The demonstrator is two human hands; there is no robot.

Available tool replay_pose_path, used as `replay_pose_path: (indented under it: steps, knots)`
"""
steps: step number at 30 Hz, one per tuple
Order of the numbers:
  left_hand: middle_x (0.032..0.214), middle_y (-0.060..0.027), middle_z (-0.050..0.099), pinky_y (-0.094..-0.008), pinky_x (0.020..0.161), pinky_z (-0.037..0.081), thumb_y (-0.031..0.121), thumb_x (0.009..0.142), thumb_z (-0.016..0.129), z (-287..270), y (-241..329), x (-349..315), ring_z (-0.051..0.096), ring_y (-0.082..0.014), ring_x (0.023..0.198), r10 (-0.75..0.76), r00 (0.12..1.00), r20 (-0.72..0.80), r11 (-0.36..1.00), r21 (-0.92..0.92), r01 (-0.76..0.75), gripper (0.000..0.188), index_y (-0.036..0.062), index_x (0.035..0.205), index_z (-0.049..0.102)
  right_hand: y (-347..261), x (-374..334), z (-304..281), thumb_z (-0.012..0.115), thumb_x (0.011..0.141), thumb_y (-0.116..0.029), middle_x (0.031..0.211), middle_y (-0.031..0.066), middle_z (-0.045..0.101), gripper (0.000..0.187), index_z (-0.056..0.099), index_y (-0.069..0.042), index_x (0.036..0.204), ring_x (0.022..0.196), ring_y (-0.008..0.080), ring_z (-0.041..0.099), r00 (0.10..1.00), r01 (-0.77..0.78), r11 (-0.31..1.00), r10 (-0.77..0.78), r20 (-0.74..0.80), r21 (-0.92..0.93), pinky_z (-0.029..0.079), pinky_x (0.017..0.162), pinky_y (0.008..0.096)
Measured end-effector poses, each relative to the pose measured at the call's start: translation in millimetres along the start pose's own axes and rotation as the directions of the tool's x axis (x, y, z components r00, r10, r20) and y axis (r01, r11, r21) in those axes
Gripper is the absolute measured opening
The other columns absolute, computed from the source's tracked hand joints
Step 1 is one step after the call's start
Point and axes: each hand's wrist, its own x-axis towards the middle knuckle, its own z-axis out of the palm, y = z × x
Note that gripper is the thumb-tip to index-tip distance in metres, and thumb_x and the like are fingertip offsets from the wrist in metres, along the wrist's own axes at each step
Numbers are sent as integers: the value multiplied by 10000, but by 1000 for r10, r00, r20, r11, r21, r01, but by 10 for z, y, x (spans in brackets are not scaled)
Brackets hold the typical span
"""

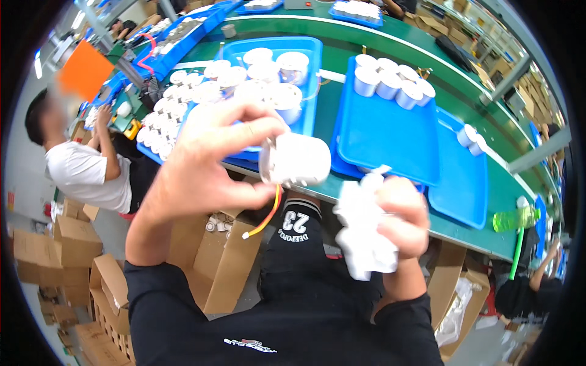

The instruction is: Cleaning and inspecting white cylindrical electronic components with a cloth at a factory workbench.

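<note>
My left hand (198,161) grips a white cylindrical plastic housing (300,160) between thumb and fingers, above the near edge of the bench. The housing lies tilted on its side. From its lower end hang red and yellow wires (268,219) with a small white connector at the tip. To the right, my right hand (404,213) is closed around a crumpled white cloth or tissue (361,235), which droops below the fingers. The cloth and the housing are apart. Motion blurs the right hand and the cloth somewhat.
A blue tray (316,61) holds several white housings, with more small white parts to its left. Another blue tray (390,146) carries several white cups (389,84); a third (461,189) lies rightward. A green bottle (514,219), open cardboard boxes (231,274) and a co-worker (85,168) are nearby.
</note>
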Motion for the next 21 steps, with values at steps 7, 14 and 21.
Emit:
replay_pose_path:
  steps: [7, 14, 21]
  knots:
    - [976, -123, 624, -312, 748, 520, 38, 509, 753, 611, 195, 56, 635, -242, 835, 81, 994, -77, 984, -152, -93, 513, 16, 1011, 653, -105, 86, -102, 737, 589, -191, 888, -11, 570, 279, 672, -132, 853, 788, 206, 486, 981, -4, 960, 58, 184, -281, 364, 690, 341]
    - [905, -123, 600, -270, 659, 521, 21, 498, 783, 974, 335, 172, 618, -211, 768, 128, 992, -4, 966, -226, -125, 593, -49, 1065, 624, -163, -83, -423, 738, 644, -145, 899, 17, 590, 247, 677, -103, 879, 804, 234, 505, 944, -262, 943, 295, 149, -207, 374, 716, 350]
    - [937, -116, 616, -287, 626, 520, 42, 528, 798, 1321, 444, 126, 620, -217, 789, 155, 988, 7, 884, -448, -135, 554, -5, 1060, 650, -77, -584, -530, 648, 795, -92, 931, 65, 600, 144, 662, -1, 906, 855, 154, 571, 629, -661, 311, 725, 279, 683, 449, 753, 257]
